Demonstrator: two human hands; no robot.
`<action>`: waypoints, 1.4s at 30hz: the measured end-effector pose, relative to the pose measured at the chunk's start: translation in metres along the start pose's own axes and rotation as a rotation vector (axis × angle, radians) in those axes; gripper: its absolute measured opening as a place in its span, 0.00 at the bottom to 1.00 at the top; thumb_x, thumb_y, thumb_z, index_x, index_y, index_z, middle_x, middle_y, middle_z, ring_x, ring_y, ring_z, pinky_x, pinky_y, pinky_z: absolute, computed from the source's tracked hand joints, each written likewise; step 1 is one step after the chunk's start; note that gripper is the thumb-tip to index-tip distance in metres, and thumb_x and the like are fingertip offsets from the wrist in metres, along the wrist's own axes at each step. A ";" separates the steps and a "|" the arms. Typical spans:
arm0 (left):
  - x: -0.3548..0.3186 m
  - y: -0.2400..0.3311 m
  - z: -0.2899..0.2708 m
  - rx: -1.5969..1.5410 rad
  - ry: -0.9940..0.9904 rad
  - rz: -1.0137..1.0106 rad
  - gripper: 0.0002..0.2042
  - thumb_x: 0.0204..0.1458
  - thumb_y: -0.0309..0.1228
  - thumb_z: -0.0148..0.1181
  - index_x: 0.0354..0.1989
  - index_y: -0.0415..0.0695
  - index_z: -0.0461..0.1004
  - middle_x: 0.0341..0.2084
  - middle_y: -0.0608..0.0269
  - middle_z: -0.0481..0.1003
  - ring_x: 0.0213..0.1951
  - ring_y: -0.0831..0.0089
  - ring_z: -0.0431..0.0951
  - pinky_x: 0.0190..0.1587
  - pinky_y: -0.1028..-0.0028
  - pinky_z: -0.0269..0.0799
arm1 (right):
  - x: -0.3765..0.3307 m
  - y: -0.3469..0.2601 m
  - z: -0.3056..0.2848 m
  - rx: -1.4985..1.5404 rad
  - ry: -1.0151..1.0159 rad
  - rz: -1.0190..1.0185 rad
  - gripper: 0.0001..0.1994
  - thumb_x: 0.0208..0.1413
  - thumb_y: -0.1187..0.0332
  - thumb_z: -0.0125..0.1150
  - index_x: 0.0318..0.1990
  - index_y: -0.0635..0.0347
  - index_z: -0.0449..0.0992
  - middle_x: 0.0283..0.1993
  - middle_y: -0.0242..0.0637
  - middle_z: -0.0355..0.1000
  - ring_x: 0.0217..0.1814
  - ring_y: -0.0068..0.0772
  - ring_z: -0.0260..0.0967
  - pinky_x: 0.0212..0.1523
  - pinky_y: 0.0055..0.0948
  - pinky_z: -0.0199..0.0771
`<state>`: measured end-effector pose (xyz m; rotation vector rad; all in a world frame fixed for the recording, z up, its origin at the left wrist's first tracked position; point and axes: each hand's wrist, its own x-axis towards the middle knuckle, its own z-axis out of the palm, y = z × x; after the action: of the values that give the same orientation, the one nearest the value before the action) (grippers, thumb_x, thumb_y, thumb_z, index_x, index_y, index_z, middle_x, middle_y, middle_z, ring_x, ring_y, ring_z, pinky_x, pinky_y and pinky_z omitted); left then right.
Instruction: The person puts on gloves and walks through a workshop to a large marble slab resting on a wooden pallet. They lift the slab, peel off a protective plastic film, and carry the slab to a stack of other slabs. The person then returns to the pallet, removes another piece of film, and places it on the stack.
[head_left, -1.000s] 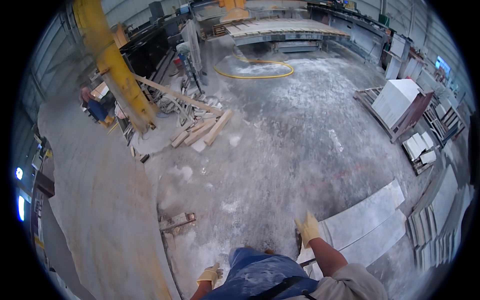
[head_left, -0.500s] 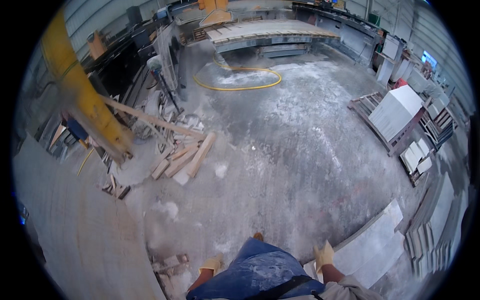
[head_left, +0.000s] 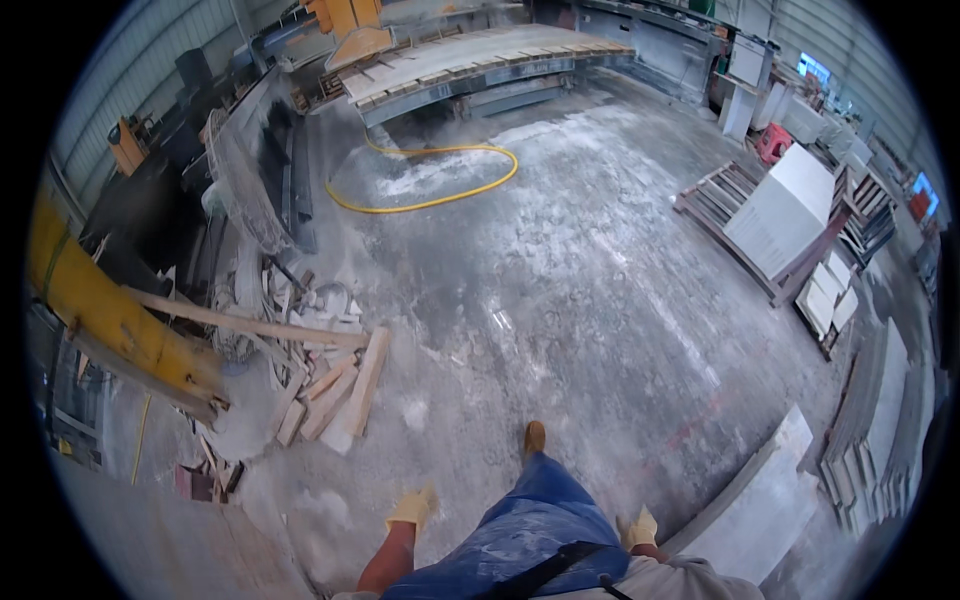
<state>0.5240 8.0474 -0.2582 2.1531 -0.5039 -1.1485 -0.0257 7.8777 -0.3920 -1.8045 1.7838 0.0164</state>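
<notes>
Both of my hands wear pale yellow work gloves and hang beside the dusty blue apron (head_left: pixel 545 520) on my front. My left hand (head_left: pixel 409 508) hangs over the dusty floor with nothing in it; its fingers look stretched out, though their tips are blurred. On the other side, my right hand (head_left: pixel 638 528) is near a pale stone slab (head_left: pixel 755 505) at the lower right. No object shows in that glove, and its thumb stands apart from the fingers. A brown boot (head_left: pixel 535 437) is on the floor ahead of the apron.
Wood offcuts (head_left: pixel 335 395) lie by a yellow post (head_left: pixel 110 300) at left. A yellow hose (head_left: pixel 430 203) loops before a large worktable (head_left: pixel 500 60). At right are white blocks (head_left: pixel 785 210) on a pallet and stacked slabs (head_left: pixel 870 420). A wide panel (head_left: pixel 190 540) fills the lower left.
My view has shifted, and a boot now shows further ahead. The left hand has swung forward and up in view; the right glove sits lower and closer to the apron.
</notes>
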 end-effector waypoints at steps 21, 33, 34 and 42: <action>0.353 0.376 -0.092 0.278 -0.045 -0.255 0.28 0.67 0.55 0.49 0.54 0.40 0.80 0.47 0.45 0.83 0.50 0.56 0.82 0.54 0.58 0.73 | 0.625 -0.666 -0.330 0.287 0.231 -0.692 0.40 0.57 0.52 0.66 0.68 0.75 0.63 0.67 0.65 0.66 0.71 0.61 0.64 0.71 0.49 0.63; 0.691 0.786 -0.241 -0.007 0.036 0.115 0.28 0.68 0.48 0.51 0.67 0.39 0.68 0.56 0.43 0.78 0.57 0.49 0.79 0.59 0.57 0.74 | 0.733 -0.598 -0.275 -0.081 -0.023 0.172 0.45 0.52 0.41 0.67 0.67 0.71 0.67 0.67 0.61 0.68 0.70 0.58 0.66 0.69 0.44 0.68; 0.707 0.824 -0.243 -0.329 0.054 0.033 0.31 0.67 0.50 0.53 0.66 0.35 0.68 0.56 0.44 0.78 0.57 0.52 0.79 0.59 0.59 0.75 | 0.745 -0.634 -0.297 -0.085 -0.119 0.257 0.46 0.52 0.40 0.66 0.68 0.71 0.66 0.68 0.62 0.67 0.71 0.57 0.66 0.70 0.43 0.67; 0.861 0.906 -0.268 -0.129 -0.013 -0.086 0.33 0.66 0.53 0.55 0.62 0.31 0.70 0.54 0.46 0.79 0.53 0.57 0.81 0.57 0.64 0.76 | 0.994 -0.821 -0.338 -0.289 -0.014 -0.469 0.36 0.53 0.48 0.68 0.59 0.73 0.72 0.55 0.67 0.73 0.60 0.65 0.70 0.59 0.53 0.70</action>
<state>1.1866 6.9778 -0.0326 2.0749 -0.3358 -1.2089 0.6918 6.7725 -0.1939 -2.3847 1.3606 0.1051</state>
